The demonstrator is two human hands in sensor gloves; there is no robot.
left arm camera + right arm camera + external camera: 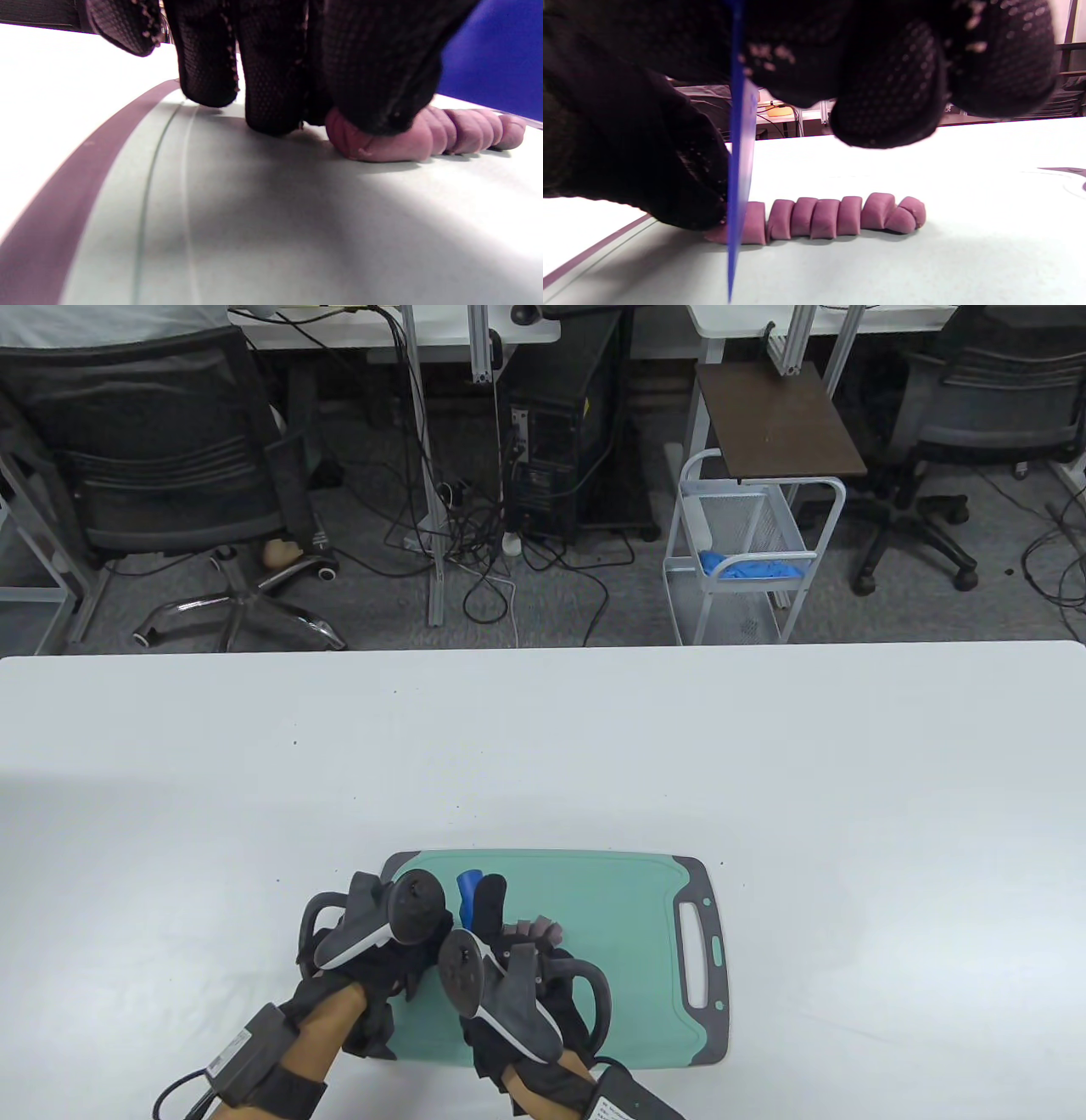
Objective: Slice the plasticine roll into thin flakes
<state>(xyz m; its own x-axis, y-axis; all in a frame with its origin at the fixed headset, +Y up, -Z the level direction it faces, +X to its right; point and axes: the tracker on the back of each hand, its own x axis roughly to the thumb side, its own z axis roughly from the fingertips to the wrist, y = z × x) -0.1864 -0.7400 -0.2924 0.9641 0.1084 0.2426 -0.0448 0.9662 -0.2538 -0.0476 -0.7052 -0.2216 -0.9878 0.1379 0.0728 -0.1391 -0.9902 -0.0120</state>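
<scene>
Our left fingers [271, 84] pressed down together on the uncut end of the plasticine roll [814, 218], pinning it to the cutting board [611, 899]. Our right fingers [886, 93] were curled tight around the blue blade [739, 169], which stood upright at the left of the right wrist view with its edge down in the roll. To the right of the blade lay a row of cut pieces, touching one another. In the table view both hands, left hand [373, 933] and right hand [509, 984], crowded the lower left of the green board, near the bottom edge of the white tabletop [254, 772]. We judged the plasticine soft and light, a little sticky, apt to squash or cling to the blade. It seemed best held from above on the uncut end, just beside the cut, with gentle pressure.
</scene>
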